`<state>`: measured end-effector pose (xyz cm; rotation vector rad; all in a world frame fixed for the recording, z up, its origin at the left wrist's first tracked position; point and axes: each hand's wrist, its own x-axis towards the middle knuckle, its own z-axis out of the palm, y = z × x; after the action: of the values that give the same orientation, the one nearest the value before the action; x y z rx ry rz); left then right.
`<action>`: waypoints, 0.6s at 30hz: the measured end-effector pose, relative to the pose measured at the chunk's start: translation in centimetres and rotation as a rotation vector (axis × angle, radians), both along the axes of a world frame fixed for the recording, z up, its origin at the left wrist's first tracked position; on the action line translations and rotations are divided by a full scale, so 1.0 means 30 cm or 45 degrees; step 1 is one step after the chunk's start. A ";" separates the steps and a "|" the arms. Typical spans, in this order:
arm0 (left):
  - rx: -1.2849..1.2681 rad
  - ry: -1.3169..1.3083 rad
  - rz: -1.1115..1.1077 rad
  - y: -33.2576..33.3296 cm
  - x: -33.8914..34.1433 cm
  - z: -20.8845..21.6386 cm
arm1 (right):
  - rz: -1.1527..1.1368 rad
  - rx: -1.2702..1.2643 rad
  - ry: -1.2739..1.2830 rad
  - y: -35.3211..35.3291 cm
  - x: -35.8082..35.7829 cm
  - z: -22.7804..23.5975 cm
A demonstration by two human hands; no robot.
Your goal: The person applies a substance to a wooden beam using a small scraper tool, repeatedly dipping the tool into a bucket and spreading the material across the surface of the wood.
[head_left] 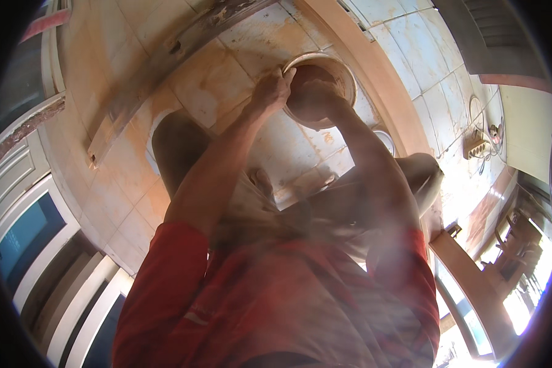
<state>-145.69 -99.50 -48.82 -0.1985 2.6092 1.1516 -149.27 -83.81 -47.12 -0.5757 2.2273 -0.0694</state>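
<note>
The left hand [271, 95] holds the rim of a round, pale bucket [322, 59] at its left side, the thumb lying along the edge. The right hand [321, 97] is reaching down inside the same bucket, over the reddish-brown contents [306, 113]. This part is dark and blurred, so I cannot tell whether its fingers are spread, narrow or closed on something, nor whether the contents are wet or dry.

The bucket is on the stained tiled floor [248, 37], in front of the person's bent knees, near a long orange-brown board [377, 58] on its right. A dark wooden plank [159, 61] lies to the left, well apart from the bucket. Just beside the right forearm, a white round object shows in part; perhaps it is a lid or a dish.

In my judgement, only the left hand gives a visible steady hold. If this grip slips while the right hand pushes against the inner wall, the bucket could tip or turn, and some contents could spill on the tiles. A quick pull of the right hand could also catch the rim. The multi-socket block [475, 147] with cables at the far right seems a risk only if something wet spreads there.
</note>
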 end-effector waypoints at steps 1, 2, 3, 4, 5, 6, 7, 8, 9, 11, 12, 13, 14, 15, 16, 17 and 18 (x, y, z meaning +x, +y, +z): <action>0.033 -0.014 0.046 -0.007 -0.005 -0.022 | -0.046 -0.046 0.027 0.013 0.008 -0.027; 0.071 -0.027 0.090 -0.006 -0.016 -0.032 | -0.126 -0.287 0.120 0.052 0.019 -0.091; 0.081 -0.098 0.055 0.013 -0.043 -0.011 | -0.214 -0.515 0.213 0.125 0.027 -0.178; 0.093 -0.177 0.019 0.034 -0.075 0.023 | -0.303 -0.738 0.300 0.193 0.027 -0.233; 0.062 -0.271 0.035 -0.013 -0.075 0.031 | -0.005 -0.716 0.255 0.156 0.003 -0.204; 0.167 -0.336 0.142 -0.042 -0.075 0.038 | 0.290 -0.690 0.219 0.136 -0.042 -0.168; 0.306 -0.383 0.215 -0.019 -0.096 0.048 | 0.563 -0.619 0.207 0.160 -0.077 -0.094; 0.433 -0.428 0.297 -0.005 -0.104 0.051 | 0.306 -0.668 0.051 0.173 -0.086 -0.050; 0.341 -0.288 0.308 0.008 -0.095 0.036 | 0.055 -0.712 -0.107 0.182 -0.084 -0.010; 0.177 -0.006 0.304 0.048 -0.078 0.005 | -0.216 -0.727 -0.241 0.207 -0.085 0.058; 0.156 -0.025 0.330 0.050 -0.078 -0.002 | -0.237 -0.710 -0.221 0.221 -0.085 0.082; 0.141 -0.047 0.354 0.055 -0.075 -0.007 | -0.260 -0.687 -0.201 0.242 -0.082 0.098; 0.125 -0.069 0.379 0.058 -0.073 -0.012 | -0.305 -0.694 -0.183 0.257 -0.078 0.111; 0.158 -0.079 0.368 0.062 -0.076 -0.018 | -0.351 -0.701 -0.166 0.270 -0.076 0.120; 0.187 -0.082 0.359 0.060 -0.084 -0.025 | -0.391 -0.714 -0.144 0.279 -0.077 0.129; 0.216 -0.086 0.350 0.058 -0.089 -0.033 | -0.393 -0.729 -0.135 0.287 -0.075 0.127; 0.167 -0.053 0.366 0.058 -0.084 -0.042 | -0.395 -0.745 -0.126 0.293 -0.071 0.120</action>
<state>-148.21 -97.77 -50.07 -0.5784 2.5149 1.3901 -151.41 -75.02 -43.52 -0.5077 2.1716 -0.9108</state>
